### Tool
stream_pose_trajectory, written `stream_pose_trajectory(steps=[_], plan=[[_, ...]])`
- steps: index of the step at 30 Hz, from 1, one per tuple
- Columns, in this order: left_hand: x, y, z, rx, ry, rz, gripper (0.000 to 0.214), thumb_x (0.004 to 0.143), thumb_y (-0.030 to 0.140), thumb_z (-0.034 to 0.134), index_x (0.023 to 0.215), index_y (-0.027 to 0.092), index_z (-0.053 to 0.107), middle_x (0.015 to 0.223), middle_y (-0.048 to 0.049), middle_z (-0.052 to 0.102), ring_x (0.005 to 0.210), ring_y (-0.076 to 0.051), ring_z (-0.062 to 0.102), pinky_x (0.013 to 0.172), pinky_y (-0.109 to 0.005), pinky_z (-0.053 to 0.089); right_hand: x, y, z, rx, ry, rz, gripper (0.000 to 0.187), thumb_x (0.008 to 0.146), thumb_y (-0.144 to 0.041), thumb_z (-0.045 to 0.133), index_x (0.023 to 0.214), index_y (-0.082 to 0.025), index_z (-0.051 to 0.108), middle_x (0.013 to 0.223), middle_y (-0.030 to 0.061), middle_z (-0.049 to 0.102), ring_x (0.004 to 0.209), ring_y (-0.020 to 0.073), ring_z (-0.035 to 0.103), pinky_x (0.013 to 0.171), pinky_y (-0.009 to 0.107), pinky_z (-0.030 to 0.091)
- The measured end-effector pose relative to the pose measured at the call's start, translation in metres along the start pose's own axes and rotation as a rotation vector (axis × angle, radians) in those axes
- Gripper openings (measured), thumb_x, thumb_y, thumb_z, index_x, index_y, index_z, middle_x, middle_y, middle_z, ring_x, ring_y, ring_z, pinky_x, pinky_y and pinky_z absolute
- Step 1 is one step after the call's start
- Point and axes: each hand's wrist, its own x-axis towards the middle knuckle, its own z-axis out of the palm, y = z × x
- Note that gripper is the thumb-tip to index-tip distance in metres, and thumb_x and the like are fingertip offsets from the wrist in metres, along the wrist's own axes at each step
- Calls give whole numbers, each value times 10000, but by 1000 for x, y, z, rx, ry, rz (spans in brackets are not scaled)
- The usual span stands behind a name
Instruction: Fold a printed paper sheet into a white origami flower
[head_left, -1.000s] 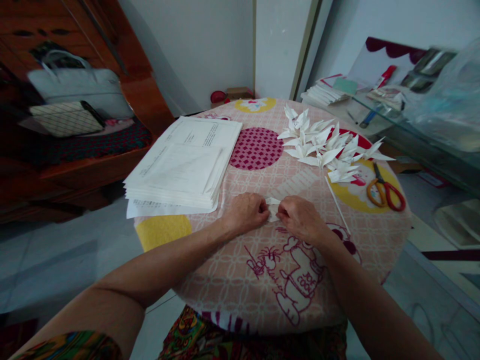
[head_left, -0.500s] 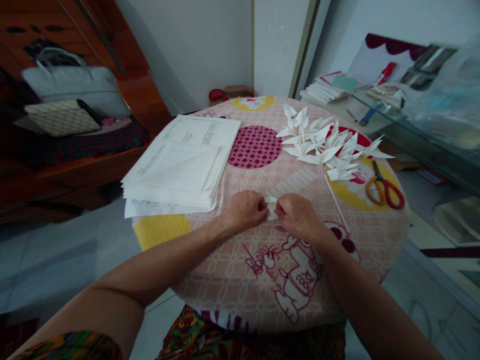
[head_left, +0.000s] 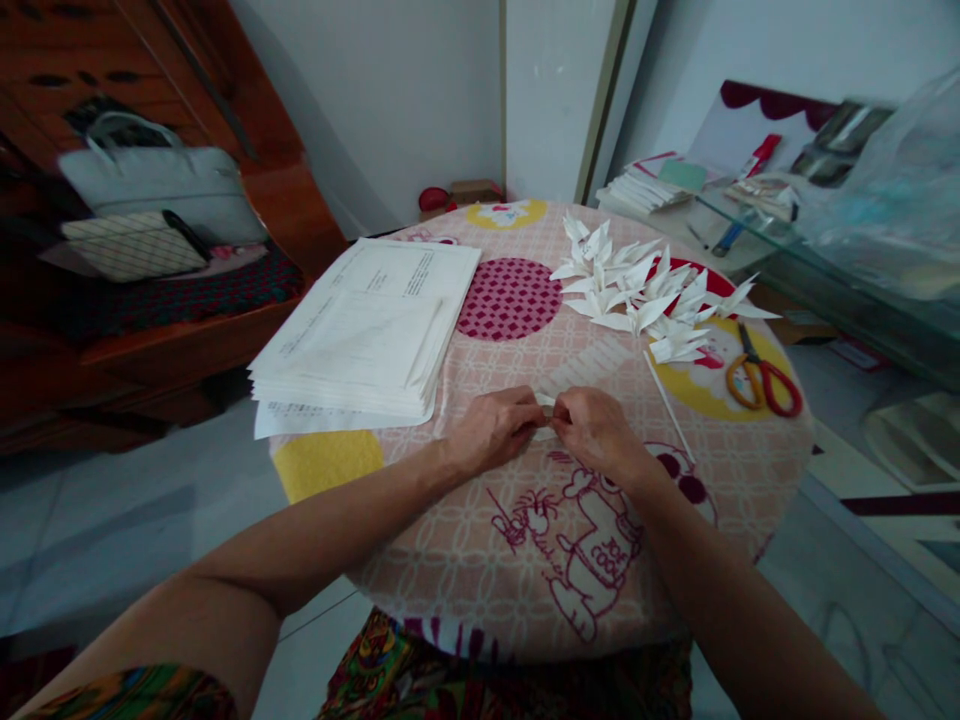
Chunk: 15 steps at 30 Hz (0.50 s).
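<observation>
The left hand (head_left: 496, 430) and the right hand (head_left: 598, 428) nearly meet over the table (head_left: 450, 560), both pinching 1 small white paper (head_left: 545, 400) between them. A flat strip (head_left: 592, 362) lies just beyond; folded paper shapes (head_left: 637, 290) and scissors (head_left: 761, 380) sit to the right, a paper stack (head_left: 360, 330) to the left.

Wearing short left sleeve (head_left: 139, 694), printed in green, red, orange and dark tones, ending above the elbow. Clothed across the lap in similarly coloured patterned fabric (head_left: 379, 665), showing yellow-green curved motifs at left, darkening into shadow rightward. Bare-forearmed.
</observation>
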Motion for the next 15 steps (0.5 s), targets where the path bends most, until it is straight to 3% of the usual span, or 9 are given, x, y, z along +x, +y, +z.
stream_pose_trajectory(steps=[7, 15], plan=[[0, -12, -3, 69, -46, 207, 201, 883, 116, 553, 906, 193, 736, 919, -28, 694, 848, -144, 635, 711, -229, 469, 2, -3, -2, 135, -6, 108, 101, 795, -187, 645, 742, -164, 729, 744, 65, 721, 687, 171, 599, 627, 282, 350], [0, -8, -10, 144, -115, 213, 217, 919, 153, 520, 886, 197, 730, 930, -41, 687, 849, -148, 634, 695, -236, 470, 0, -1, -5, 116, -3, 153, 75, 746, -152, 664, 725, -164, 735, 735, 75, 718, 689, 178, 600, 631, 285, 359]])
